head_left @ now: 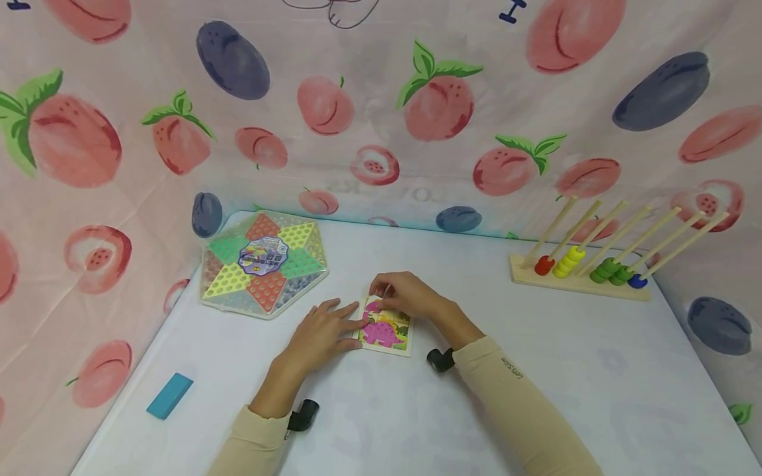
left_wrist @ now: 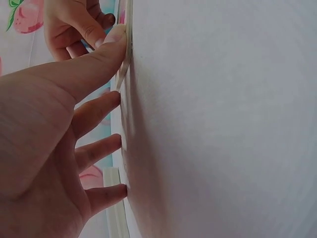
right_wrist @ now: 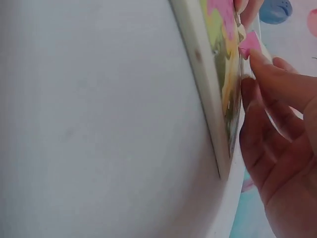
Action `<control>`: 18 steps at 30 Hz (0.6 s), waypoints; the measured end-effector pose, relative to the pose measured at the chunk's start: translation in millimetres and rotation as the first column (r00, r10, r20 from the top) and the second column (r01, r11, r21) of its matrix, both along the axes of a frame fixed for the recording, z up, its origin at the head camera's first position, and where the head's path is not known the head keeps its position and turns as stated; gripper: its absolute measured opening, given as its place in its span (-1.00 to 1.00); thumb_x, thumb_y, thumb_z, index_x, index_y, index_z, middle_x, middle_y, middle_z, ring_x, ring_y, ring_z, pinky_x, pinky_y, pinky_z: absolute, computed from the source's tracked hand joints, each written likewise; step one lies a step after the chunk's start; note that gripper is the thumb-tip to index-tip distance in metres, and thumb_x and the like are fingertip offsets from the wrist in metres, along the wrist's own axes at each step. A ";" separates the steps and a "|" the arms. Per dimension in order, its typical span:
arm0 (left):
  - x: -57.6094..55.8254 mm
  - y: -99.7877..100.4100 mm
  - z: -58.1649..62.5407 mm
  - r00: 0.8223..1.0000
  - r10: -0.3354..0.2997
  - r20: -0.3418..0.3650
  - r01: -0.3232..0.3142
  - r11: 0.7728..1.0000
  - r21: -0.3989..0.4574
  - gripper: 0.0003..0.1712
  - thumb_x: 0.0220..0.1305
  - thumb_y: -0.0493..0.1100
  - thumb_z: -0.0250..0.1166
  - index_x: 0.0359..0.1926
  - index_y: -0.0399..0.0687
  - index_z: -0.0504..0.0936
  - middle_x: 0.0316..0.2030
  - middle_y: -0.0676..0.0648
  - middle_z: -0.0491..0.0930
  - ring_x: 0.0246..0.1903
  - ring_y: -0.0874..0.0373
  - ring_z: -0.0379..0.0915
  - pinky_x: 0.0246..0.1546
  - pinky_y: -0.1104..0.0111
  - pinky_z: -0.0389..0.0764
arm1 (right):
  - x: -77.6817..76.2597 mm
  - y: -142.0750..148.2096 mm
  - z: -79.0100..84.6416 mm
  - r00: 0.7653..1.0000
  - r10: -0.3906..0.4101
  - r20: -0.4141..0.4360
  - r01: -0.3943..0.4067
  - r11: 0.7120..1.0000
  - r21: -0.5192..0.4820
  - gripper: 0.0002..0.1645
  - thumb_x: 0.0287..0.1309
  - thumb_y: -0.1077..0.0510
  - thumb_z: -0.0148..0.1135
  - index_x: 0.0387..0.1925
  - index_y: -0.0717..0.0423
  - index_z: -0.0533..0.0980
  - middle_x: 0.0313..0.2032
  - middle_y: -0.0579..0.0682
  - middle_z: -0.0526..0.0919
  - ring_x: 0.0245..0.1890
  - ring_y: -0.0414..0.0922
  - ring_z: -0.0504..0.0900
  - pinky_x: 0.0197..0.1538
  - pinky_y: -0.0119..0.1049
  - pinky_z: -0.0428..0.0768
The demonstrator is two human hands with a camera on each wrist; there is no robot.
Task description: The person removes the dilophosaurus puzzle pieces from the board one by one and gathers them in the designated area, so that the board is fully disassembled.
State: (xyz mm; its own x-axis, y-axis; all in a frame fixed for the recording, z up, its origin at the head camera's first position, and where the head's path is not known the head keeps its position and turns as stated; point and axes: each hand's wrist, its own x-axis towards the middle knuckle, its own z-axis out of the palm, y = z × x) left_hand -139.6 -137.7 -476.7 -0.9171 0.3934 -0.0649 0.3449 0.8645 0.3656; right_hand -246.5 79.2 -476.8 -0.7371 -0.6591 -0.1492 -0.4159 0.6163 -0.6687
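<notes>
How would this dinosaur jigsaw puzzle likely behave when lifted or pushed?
The dinosaur jigsaw puzzle looks stiff: its pale edge is straight. Flat and rectangular, it should slide rather than roll. Tilting might spill pieces: the right hand pinches a loose pink piece.

Pink-dinosaur-patterned puzzle (head_left: 383, 336), beige sleeves (head_left: 518, 410), blue block (head_left: 169, 396), white table (head_left: 381, 423), fruit-printed pale pink backdrop (head_left: 369, 79)

A pale pink cloth (head_left: 369, 59) hangs behind the white table (head_left: 631, 383) and along its left and right sides, printed with peaches (head_left: 440, 109), dark blue plums (head_left: 233, 60) and green leaves (head_left: 424, 61). Faint lettering (head_left: 430, 193) shows low on the far side, above a bluish tint where cloth and table meet. Soft, fairly even light leaves weak shadows on the white surface.
</notes>
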 end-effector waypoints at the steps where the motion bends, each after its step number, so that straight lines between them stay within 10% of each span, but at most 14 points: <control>1: 0.1 0.1 0.0 1.000 0.000 -0.002 0.000 1.000 0.001 -0.46 0.17 0.09 0.48 0.20 0.27 0.69 0.44 -0.03 0.46 0.48 -0.26 0.24 0.41 -0.34 0.27 | 0.1 1.0 0.1 1.000 -0.010 0.005 0.010 1.000 -0.016 -0.76 0.26 0.12 0.40 -0.05 -0.05 0.62 -0.18 -0.08 0.68 -0.17 -0.19 0.59 -0.03 -0.41 0.62; 18: 1.3 2.3 -0.4 0.999 0.025 0.021 -0.026 0.999 0.021 -0.42 0.18 0.09 0.47 0.25 0.29 0.64 0.45 -0.01 0.45 0.50 -0.27 0.21 0.38 -0.41 0.24 | -2.1 54.0 25.7 0.969 -0.237 0.064 0.245 0.951 -0.188 -0.67 0.36 0.13 0.28 0.11 0.06 0.67 0.01 0.04 0.75 -0.10 -0.02 0.65 -0.15 -0.24 0.74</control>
